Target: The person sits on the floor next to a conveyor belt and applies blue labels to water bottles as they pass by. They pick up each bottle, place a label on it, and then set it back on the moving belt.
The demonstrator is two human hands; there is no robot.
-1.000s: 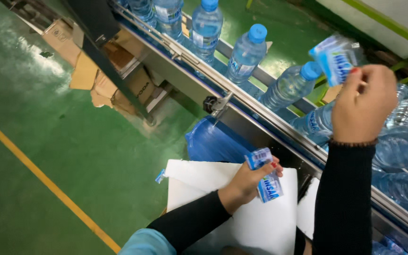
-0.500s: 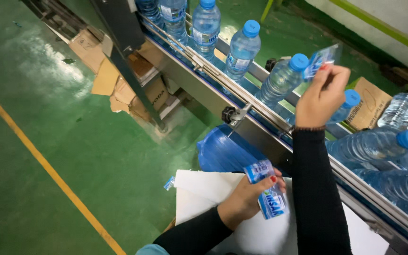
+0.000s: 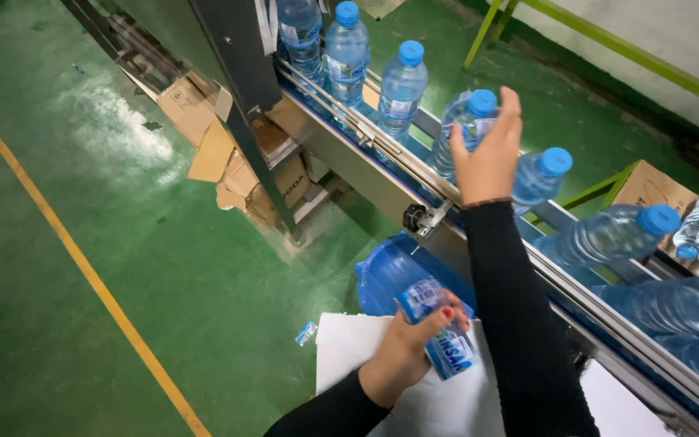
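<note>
1. The right hand (image 3: 491,158) presses a label sleeve (image 3: 479,129) against a blue-capped bottle (image 3: 461,129) standing on the conveyor (image 3: 382,174).
2. The left hand (image 3: 406,352) grips a stack of labels (image 3: 440,340) above the white bench (image 3: 455,405).

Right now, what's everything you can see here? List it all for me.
bottles: about nine, clear with blue caps, in a row on the conveyor
conveyor: one, grey metal, running top centre to bottom right
labels: a small stack, blue and white, in the left hand
tub: one, blue, under the conveyor
sheet: one, white, bottom centre
cardboard: several flattened brown pieces, on the floor
box: one, brown, right
floor: green, with a yellow line
left hand: holds the labels
right hand: on a bottle
</note>
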